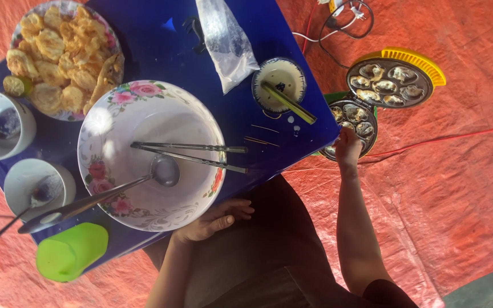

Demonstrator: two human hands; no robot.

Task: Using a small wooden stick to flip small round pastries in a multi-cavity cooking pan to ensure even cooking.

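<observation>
Looking down from the head camera, the person's right hand (347,146) reaches past the bench (161,48) edge to the hinged cake maker (372,100) on the orange mat (457,188). Its fingertips touch the near rim of the lower half; whether that grip is pinching the rim or only resting on it cannot be told, since the fingers are curled away from the lens. The cake maker lies open, its yellow-edged lid (395,80) tilted back, both halves holding round cups of pale batter. It looks like stiff metal with some weight, probably hot around the cups, so the cooler outer rim or the lid's coloured edge seems the fair place to take hold. A cable (343,17) runs to it and may tug if it is shifted.

The left hand (215,221) rests with loosely spread fingers against the near rim of the big flowered bowl (104,165), holding nothing. That bowl looks smooth and light, likely slippery; a ladle (144,182) and chopsticks (189,153) lie across it. Around it stand a plate of fried cakes (64,54), two white cups (24,131), a green cup (72,251), a small bowl (281,82) and a plastic bag (226,43).
</observation>
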